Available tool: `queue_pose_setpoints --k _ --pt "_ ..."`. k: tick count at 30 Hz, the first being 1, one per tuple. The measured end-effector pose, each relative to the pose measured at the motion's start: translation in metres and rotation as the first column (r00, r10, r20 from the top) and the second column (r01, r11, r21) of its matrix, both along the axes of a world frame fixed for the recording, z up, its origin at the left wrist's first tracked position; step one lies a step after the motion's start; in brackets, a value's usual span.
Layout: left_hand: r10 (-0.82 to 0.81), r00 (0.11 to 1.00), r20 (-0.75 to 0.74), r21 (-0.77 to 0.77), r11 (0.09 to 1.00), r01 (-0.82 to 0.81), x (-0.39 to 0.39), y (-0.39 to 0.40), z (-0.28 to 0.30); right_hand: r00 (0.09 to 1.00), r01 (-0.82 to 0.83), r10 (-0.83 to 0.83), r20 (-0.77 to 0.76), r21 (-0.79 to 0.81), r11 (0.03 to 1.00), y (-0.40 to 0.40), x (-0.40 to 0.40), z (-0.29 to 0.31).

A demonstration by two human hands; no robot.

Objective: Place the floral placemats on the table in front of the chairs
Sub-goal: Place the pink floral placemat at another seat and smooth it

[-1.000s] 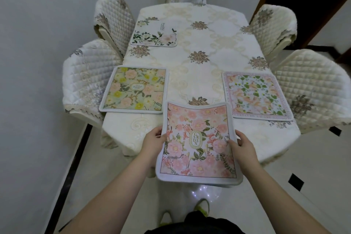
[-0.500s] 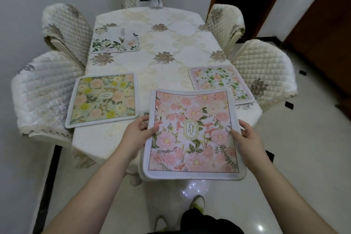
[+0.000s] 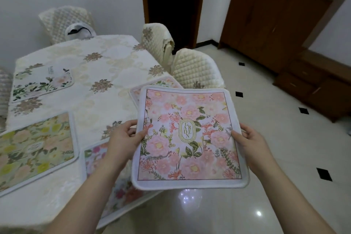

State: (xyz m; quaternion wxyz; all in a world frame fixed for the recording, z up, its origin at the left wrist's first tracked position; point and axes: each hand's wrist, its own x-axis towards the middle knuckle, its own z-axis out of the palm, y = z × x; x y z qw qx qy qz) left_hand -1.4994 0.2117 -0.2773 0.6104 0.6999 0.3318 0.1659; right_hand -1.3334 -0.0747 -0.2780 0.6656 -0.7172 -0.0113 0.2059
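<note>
"GARDEN" printed in gold letters inside an oval frame at the centre of the pink floral placemat (image 3: 190, 138). Small lettering on the yellow floral placemat (image 3: 36, 150) and the green-leaf placemat (image 3: 41, 81), too blurred to read.

A person holds a pink floral placemat (image 3: 190, 137) in the air by its two side edges, the left hand (image 3: 123, 138) pinching the left edge and the right hand (image 3: 250, 142) the right. The mat hangs over the tiled floor (image 3: 266, 138), just beside the tabletop (image 3: 106, 74). On the cloth lie a yellow placemat (image 3: 36, 148), a green-leaf placemat (image 3: 41, 81), one half hidden behind the held mat (image 3: 152, 86), and another under the left forearm (image 3: 96, 156). Quilted chairs (image 3: 193, 68) stand around.
</note>
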Motion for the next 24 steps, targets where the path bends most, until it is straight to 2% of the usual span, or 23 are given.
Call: queue_pose_setpoints --k 5,14,24 --pt "-0.041 0.998 0.05 -0.155 0.987 0.048 0.069 -0.042 0.027 0.998 0.07 -0.069 -0.008 0.039 0.997 -0.065 0.047 0.011" --pt "-0.171 0.981 0.091 -0.18 0.966 0.185 0.185 -0.128 0.057 0.987 0.163 -0.162 -0.017 0.097 0.982 -0.172 0.13 0.037" --pt "-0.179 0.98 0.083 -0.236 0.952 0.193 0.272 -0.151 0.048 0.976 0.219 -0.217 -0.037 0.09 0.972 -0.198 0.211 0.031"
